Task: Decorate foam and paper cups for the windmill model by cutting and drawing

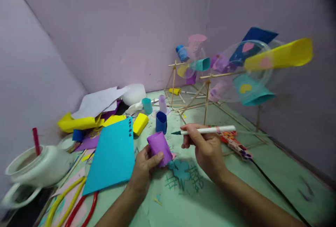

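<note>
My left hand (147, 165) holds a purple paper tube (159, 147) between thumb and fingers, above the green table surface (199, 202). In my right hand (206, 146) is a white marker (207, 130), its dark green tip pointing left toward the tube without touching it. A dark blue tube (161, 122) stands just behind the purple one. Beside it, a yellow tube (140, 124) lies on its side. A teal flower drawing (181, 171) is on the surface below my hands.
Stick frames (206, 101) bearing coloured paper cups and clear discs stand at the back right. A blue card (111, 157) lies left, near a white teapot (44, 165) and yellow scissor handles (63, 202). A black cord (278, 188) runs along the right.
</note>
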{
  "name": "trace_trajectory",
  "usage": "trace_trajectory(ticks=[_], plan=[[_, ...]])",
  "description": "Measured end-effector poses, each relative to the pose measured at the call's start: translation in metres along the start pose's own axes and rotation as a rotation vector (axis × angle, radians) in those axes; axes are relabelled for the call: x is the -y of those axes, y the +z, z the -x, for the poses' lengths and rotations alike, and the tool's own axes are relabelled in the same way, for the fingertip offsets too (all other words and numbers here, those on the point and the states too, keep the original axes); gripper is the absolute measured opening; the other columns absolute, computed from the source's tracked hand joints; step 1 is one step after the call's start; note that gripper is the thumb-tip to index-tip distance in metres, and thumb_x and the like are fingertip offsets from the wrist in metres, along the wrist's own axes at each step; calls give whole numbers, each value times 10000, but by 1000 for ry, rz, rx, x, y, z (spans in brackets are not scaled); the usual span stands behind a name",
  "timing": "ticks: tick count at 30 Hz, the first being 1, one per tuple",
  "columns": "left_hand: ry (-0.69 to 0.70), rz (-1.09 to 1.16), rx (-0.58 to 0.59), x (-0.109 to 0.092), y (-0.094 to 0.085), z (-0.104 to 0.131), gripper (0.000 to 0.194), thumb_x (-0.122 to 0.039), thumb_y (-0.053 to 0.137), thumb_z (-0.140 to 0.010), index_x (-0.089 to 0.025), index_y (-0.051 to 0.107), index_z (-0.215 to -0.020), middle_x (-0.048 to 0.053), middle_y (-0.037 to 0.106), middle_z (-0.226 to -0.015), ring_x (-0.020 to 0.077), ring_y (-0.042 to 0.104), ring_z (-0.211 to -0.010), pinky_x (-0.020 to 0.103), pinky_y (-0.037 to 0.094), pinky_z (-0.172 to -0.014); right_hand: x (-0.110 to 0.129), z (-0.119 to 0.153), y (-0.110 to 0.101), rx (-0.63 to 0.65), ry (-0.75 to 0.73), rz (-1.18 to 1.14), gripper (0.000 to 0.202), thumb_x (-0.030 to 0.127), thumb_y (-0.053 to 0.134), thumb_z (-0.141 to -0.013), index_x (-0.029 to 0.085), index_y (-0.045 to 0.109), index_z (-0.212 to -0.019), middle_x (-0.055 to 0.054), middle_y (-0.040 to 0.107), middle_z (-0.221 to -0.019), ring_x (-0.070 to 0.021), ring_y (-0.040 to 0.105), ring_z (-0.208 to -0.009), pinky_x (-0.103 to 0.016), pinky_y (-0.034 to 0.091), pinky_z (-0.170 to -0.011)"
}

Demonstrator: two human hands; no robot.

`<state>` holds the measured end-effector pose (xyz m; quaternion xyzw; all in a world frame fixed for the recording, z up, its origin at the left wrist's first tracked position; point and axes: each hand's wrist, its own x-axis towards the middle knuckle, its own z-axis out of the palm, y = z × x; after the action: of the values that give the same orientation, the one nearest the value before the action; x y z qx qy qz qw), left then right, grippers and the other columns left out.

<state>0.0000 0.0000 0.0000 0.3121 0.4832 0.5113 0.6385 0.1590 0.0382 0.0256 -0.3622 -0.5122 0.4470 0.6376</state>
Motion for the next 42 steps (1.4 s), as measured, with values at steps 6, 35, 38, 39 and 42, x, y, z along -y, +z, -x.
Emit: trace_trajectory(ticks=[6, 35, 38, 39, 42], plan=[[27, 53, -21, 2, -2, -5, 632, -314, 799, -549, -81, 595, -1100, 140, 711, -952, 265, 672, -798, 341, 537, -693, 5, 14, 5, 119, -153, 253, 95, 221, 635, -753, 206, 681, -835, -8, 678, -693, -134, 625, -576, -223, 481, -495], [52, 16, 83, -3, -2, -3, 584, -308, 759, -587, -98, 612, -1112, 130, 730, -940, 287, 666, -859, 318, 523, -702, -4, 13, 2, 186, -229, 234, 102, 225, 544, -860, 227, 642, -888, 13, 648, -691, -110, 602, -578, -220, 487, -532], [12, 71, 100, -5, -1, -1, 658, -288, 729, -606, -108, 534, -1207, 142, 722, -947, 294, 673, -829, 324, 525, -658, -6, 7, 5, 32, -70, 117, 154, 282, 505, -891, 241, 625, -979, 0, 672, -736, -128, 633, -611, -259, 534, -575], [-4, 76, 101, -6, -1, 0, 672, -284, 718, -613, -106, 516, -1228, 146, 722, -941, 298, 674, -823, 329, 527, -654, -7, 5, 5, 11, -26, 102, 165, 292, 510, -885, 239, 618, -999, -14, 688, -780, -141, 653, -651, -281, 551, -609], [-22, 83, 88, -7, -1, 1, 691, -275, 694, -626, -110, 488, -1264, 148, 719, -946, 299, 676, -821, 334, 533, -649, -9, 1, 7, 71, 41, 123, 213, 271, 576, -826, 232, 589, -1035, -48, 700, -919, -185, 684, -809, -341, 570, -718]])
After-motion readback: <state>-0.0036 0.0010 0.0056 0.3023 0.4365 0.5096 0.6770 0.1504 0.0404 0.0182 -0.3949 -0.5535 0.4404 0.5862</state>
